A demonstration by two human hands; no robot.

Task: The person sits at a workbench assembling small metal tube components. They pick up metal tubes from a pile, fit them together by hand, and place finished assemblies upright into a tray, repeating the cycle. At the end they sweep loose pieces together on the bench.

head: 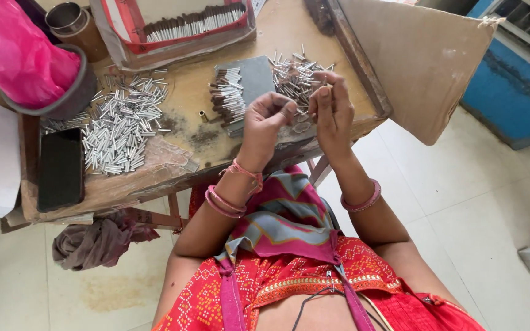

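Head cam looking down at a low wooden work table [185, 165], and I've got both hands raised together over its front edge. My left hand [266, 117] is curled with fingertips pinched shut, my right hand [332, 104] pinches a thin silver metal tube [325, 81] between thumb and fingers, tip pointing up. What the left pinches is too small to tell, honestly. The hands almost touch. Just behind them sits a grey flat slab [254, 79] with a stack of dark-tipped sticks [228, 97] on its left side, and a loose heap of short silver tubes [294, 73] right of it. A bigger spread pile of silver tubes [121, 122] lies further left, beside a black phone [61, 168].
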